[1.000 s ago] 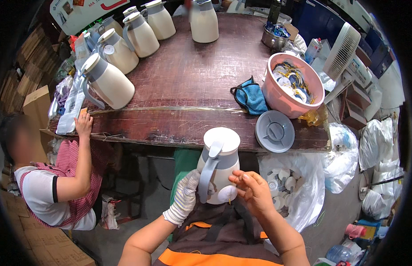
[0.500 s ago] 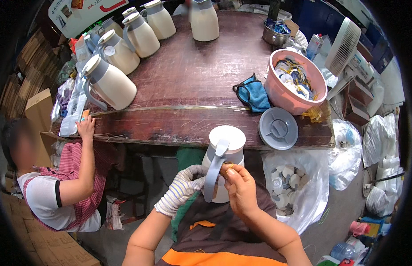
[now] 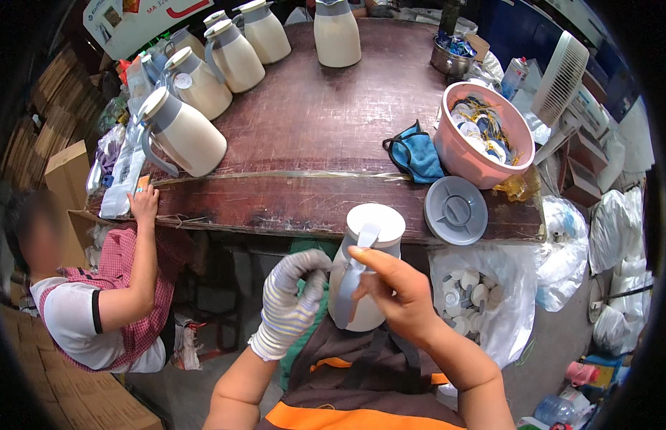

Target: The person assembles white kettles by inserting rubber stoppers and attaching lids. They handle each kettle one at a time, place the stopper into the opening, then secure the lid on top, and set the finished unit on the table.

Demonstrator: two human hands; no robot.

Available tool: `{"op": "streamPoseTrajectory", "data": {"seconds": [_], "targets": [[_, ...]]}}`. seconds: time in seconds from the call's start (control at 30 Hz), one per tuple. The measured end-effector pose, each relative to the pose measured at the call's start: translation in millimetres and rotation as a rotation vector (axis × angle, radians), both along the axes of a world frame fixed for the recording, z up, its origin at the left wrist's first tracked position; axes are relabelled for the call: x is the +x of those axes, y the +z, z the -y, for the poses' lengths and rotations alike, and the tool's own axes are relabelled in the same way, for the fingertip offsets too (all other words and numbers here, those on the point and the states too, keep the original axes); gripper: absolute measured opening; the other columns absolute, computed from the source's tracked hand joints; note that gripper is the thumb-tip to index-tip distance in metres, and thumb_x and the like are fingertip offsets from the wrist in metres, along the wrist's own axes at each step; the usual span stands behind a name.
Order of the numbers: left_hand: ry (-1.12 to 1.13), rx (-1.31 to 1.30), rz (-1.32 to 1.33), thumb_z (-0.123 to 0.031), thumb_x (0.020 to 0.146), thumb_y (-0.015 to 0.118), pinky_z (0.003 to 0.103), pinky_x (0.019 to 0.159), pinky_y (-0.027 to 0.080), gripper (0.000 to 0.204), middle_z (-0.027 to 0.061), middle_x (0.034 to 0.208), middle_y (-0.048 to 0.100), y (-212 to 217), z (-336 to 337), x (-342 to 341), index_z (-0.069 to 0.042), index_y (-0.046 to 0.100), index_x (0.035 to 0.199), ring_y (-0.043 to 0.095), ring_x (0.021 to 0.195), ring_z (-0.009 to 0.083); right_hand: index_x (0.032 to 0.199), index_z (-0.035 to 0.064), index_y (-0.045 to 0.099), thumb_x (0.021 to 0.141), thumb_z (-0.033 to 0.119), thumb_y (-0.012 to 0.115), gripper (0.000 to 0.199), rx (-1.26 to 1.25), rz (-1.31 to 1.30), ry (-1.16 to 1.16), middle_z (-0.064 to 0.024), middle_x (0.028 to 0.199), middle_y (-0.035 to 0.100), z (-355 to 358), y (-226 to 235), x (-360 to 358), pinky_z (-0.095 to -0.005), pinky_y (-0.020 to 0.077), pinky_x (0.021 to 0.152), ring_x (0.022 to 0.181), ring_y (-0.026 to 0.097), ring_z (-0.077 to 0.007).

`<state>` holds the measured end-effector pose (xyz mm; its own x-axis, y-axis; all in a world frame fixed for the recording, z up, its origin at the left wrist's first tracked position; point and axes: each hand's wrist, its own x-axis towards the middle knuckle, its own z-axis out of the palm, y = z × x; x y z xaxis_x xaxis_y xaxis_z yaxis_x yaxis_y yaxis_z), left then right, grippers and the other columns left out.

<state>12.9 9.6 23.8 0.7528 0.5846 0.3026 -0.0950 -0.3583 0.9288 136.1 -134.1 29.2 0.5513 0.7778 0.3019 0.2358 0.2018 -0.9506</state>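
Observation:
A cream vacuum jug [image 3: 369,301] with a white lid and grey handle [image 3: 352,287] stands upright in front of me, by the table's near edge. My right hand [image 3: 404,290], bare, is closed at the handle, thumb and forefinger near its top; the other fingers are partly hidden and blurred. Just left of the jug is my left hand [image 3: 290,301], in a striped, grey-tipped glove. Its fingers curl toward the thumb, apart from the handle; whether anything small is between them I cannot make out.
Several similar jugs [image 3: 193,140] stand on the dark red table [image 3: 304,129]. To the right are a pink tub [image 3: 458,150] of tagged discs, a blue mask [image 3: 417,154], a grey round lid [image 3: 456,210] and a bag of caps [image 3: 515,301]. A co-worker [image 3: 107,308] sits at left.
My left hand has drawn away from the jug's handle. My right hand has risen and turned from the handle's side to its upper part. The view has shifted slightly.

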Motion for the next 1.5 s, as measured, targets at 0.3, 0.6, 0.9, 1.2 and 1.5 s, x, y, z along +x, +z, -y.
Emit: {"op": "streamPoseTrajectory", "data": {"seconds": [0.3,0.6,0.9,1.2,1.5], "targets": [[-0.091,-0.653,0.111,-0.004,0.087,0.063,0.026,0.080,0.050,0.041,0.0033,0.102,0.061,-8.7,23.8,7.8,-0.006,0.048,0.125,0.060,0.089,0.0101,0.110,0.0080,0.064,0.080,0.011,0.072,0.031,-0.160,0.425,-0.184,-0.0091,0.087,0.064,-9.4,3.6,2.4,-0.0336,0.0504,0.062,0.070,0.064,-0.0255],[0.009,-0.757,-0.205,-0.012,0.084,0.072,0.021,0.062,0.047,0.033,0.0022,0.083,0.063,-12.1,11.0,-2.9,-0.002,0.056,0.112,0.056,0.067,0.0069,0.094,0.0016,0.062,0.095,0.015,0.060,0.014,-0.147,-0.444,-0.475,0.0029,0.079,0.056,50.3,-43.3,33.2,-0.0218,0.0426,0.066,0.073,0.051,-0.0069],[0.034,-0.338,-0.157,-0.003,0.084,0.066,0.030,0.084,0.052,0.031,0.0109,0.117,0.057,-7.7,8.2,-2.1,-0.005,0.061,0.114,0.062,0.102,0.0196,0.095,0.0006,0.064,0.087,0.015,0.066,0.017,-0.101,-0.334,-0.097,-0.0178,0.146,0.036,45.1,-77.4,-12.6,-0.0421,0.0271,0.110,0.135,0.035,-0.0301],[0.137,0.548,-0.281,-0.014,0.077,0.076,0.038,0.083,0.054,0.025,0.0177,0.124,0.052,-10.7,7.5,6.5,-0.010,0.071,0.101,0.064,0.100,0.0336,0.089,0.0010,0.066,0.085,0.011,0.065,0.011,0.127,-1.042,0.043,-0.0145,0.150,0.033,45.5,-54.9,-6.3,-0.0413,0.0237,0.112,0.138,0.031,-0.0257],[0.014,0.149,-0.163,-0.009,0.080,0.072,0.037,0.090,0.051,0.018,0.0168,0.121,0.051,-18.0,0.9,4.7,-0.004,0.071,0.097,0.061,0.104,0.0267,0.091,0.0020,0.066,0.086,0.016,0.066,0.015,0.002,-0.841,0.000,-0.0138,0.153,0.024,38.8,-50.6,-12.6,-0.0408,0.0242,0.111,0.139,0.029,-0.0262]]}}
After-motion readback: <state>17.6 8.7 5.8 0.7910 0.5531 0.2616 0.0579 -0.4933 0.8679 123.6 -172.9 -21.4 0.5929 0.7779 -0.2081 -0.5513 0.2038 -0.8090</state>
